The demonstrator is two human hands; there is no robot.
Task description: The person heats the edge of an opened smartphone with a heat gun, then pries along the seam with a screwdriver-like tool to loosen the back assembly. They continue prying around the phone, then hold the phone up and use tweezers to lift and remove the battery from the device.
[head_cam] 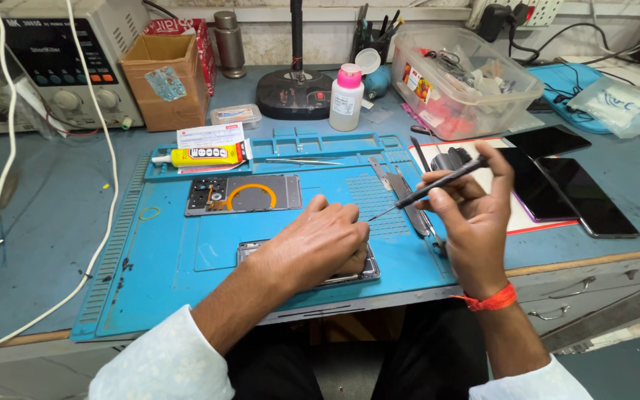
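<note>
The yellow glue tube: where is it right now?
Head view, left of centre: the yellow glue tube lies on the blue mat's back tray, just above the phone back cover.

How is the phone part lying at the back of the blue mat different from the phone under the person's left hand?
The back part lies free and fully visible, while the opened phone is mostly covered and held down by the left hand. The back part sits near the glue tube; the opened phone sits at the mat's front edge. Both lie flat on the mat.
</note>
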